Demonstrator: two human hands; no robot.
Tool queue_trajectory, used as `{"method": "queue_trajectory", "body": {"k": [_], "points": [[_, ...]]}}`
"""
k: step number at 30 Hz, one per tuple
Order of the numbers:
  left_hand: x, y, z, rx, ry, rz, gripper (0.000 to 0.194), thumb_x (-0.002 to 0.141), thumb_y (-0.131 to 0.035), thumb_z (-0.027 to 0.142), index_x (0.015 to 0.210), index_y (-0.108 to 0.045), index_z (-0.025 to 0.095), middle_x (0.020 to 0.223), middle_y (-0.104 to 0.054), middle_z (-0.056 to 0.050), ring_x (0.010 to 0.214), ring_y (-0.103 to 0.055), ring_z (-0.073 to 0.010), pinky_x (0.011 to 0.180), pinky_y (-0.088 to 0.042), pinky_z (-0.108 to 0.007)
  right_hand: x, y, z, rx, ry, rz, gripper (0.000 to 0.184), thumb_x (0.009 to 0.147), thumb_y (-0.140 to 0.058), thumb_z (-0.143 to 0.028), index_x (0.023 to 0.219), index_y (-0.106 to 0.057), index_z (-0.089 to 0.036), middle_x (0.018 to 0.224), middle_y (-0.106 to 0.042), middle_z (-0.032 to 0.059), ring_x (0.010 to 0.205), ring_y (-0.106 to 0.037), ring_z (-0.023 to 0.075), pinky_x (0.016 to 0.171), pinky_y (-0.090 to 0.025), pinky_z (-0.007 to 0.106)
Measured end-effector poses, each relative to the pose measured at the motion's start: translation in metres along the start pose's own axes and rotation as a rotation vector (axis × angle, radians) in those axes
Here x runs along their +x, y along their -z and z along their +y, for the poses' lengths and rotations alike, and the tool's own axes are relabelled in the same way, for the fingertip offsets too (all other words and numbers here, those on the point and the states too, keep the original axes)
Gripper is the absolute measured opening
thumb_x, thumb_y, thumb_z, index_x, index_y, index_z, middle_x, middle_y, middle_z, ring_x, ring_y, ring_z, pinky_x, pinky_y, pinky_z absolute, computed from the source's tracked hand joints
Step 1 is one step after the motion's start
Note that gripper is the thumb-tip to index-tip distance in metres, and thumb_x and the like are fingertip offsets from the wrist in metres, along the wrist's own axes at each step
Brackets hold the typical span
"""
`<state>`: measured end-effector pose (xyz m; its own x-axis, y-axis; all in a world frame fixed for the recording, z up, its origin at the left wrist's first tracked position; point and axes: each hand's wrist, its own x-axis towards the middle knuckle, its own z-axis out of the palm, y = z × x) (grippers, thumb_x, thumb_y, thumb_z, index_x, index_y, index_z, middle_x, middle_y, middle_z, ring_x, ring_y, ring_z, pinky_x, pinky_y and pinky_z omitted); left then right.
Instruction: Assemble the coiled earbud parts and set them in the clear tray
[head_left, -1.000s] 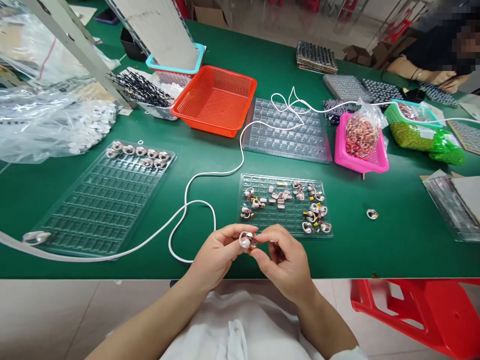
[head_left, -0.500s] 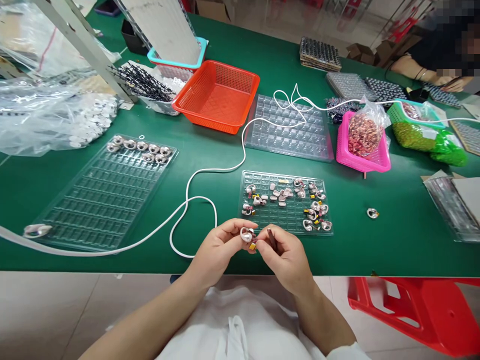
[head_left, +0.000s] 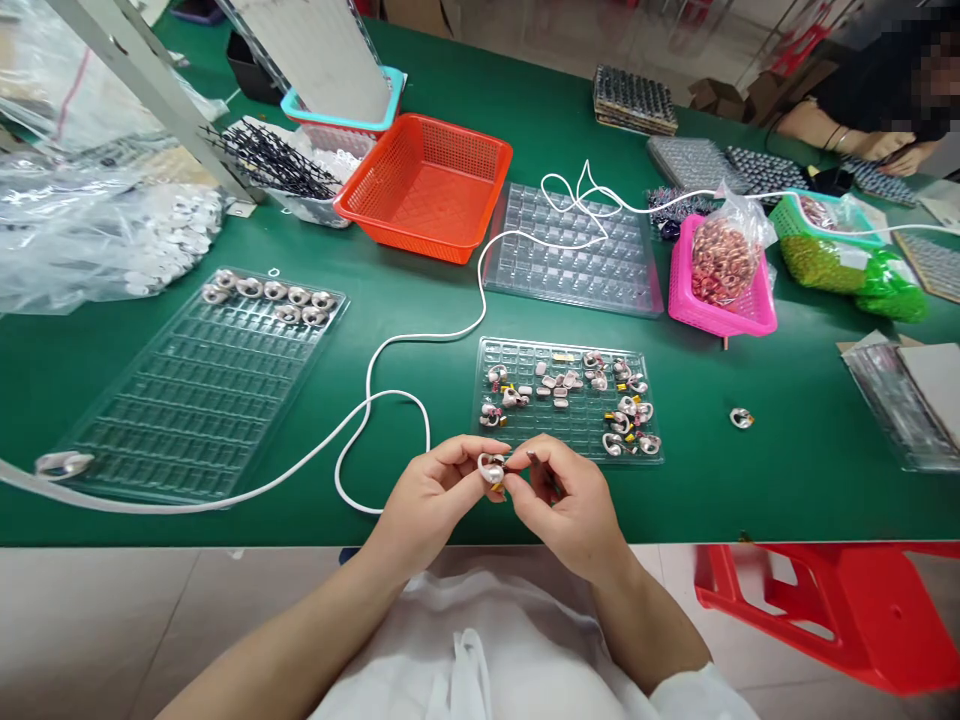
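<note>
Between the fingertips of my left hand [head_left: 431,500] is a small pearly earphone shell [head_left: 491,472] with a curved ring and a yellow tab. My right hand [head_left: 566,505] pinches against the shell's right side. Tucked in its curled fingers is a slim dark tool [head_left: 534,462], mostly hidden, perhaps tweezers. Just beyond both hands lies a clear compartment tray [head_left: 559,430]. Similar shells with yellow tabs [head_left: 631,415] sit along its right and left sides, and small pale oblong pieces [head_left: 561,385] lie in its middle.
At left, a long clear tray [head_left: 202,390] holds several shells. A white cable [head_left: 390,345] loops across the green table. Behind stand a red basket [head_left: 427,190], an empty-celled tray [head_left: 577,250] and a pink basket [head_left: 724,312]. One loose shell [head_left: 741,418] lies right. A co-worker's hands [head_left: 892,150] are far right.
The view has shifted slightly, so the table's things sit a little further left. My right fingertips have closed in on the shell, and its yellow tab shows less.
</note>
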<state>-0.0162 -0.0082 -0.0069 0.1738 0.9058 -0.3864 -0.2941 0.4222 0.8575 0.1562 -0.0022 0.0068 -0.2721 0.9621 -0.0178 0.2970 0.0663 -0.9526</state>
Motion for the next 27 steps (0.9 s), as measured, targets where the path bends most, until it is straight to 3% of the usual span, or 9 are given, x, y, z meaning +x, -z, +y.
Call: {"method": "queue_trajectory", "body": {"k": [9,13,18,22,27], "points": [[0.0026,0.0011,-0.0052,0.017,0.007,0.045,0.019,0.081,-0.077,0.029,0.098,-0.076,0.020,0.078,-0.076,-0.002,0.073,-0.071,-0.0174,0.071,-0.059,-0.026,-0.0019,-0.0058,0.0036,-0.190,0.166,0.044,0.006,0.091,-0.061,-0.022,0.096,-0.060,-0.024,0.088,-0.068,0.0012,0.057,-0.048,0.0113,0.054,-0.041,0.025],[-0.0004,-0.0002,-0.0027,0.084,-0.021,0.061,0.018,0.083,-0.075,0.031,0.098,-0.076,0.021,0.083,-0.077,-0.002,0.074,-0.072,-0.0170,0.073,-0.059,-0.026,-0.0018,-0.0045,0.0032,-0.110,0.074,0.041,0.003,0.090,-0.063,-0.022,0.093,-0.063,-0.023,0.084,-0.067,-0.0004,0.055,-0.045,0.0100,0.051,-0.038,0.024],[-0.0055,-0.0029,0.0022,0.326,-0.206,0.125,0.015,0.085,-0.072,0.027,0.098,-0.077,0.022,0.090,-0.075,-0.004,0.078,-0.071,-0.0180,0.070,-0.056,-0.025,-0.0002,-0.0005,0.0024,0.064,-0.097,0.017,0.004,0.088,-0.066,-0.025,0.090,-0.068,-0.022,0.069,-0.059,-0.0036,0.053,-0.042,0.0096,0.050,-0.035,0.024],[-0.0056,-0.0030,0.0015,0.305,-0.199,0.111,0.014,0.086,-0.071,0.026,0.099,-0.077,0.023,0.088,-0.078,-0.003,0.079,-0.072,-0.0182,0.072,-0.057,-0.024,-0.0009,0.0001,0.0046,0.162,-0.160,0.006,0.007,0.089,-0.067,-0.028,0.090,-0.069,-0.022,0.065,-0.055,-0.0043,0.054,-0.042,0.0103,0.051,-0.036,0.024],[-0.0049,-0.0026,-0.0003,0.243,-0.192,0.153,0.014,0.084,-0.074,0.026,0.098,-0.077,0.025,0.089,-0.079,-0.001,0.081,-0.073,-0.0172,0.074,-0.058,-0.022,-0.0046,-0.0018,0.0069,0.002,0.049,0.065,0.008,0.092,-0.062,-0.021,0.098,-0.068,-0.023,0.084,-0.068,0.0006,0.058,-0.049,0.0107,0.052,-0.040,0.024]]}}
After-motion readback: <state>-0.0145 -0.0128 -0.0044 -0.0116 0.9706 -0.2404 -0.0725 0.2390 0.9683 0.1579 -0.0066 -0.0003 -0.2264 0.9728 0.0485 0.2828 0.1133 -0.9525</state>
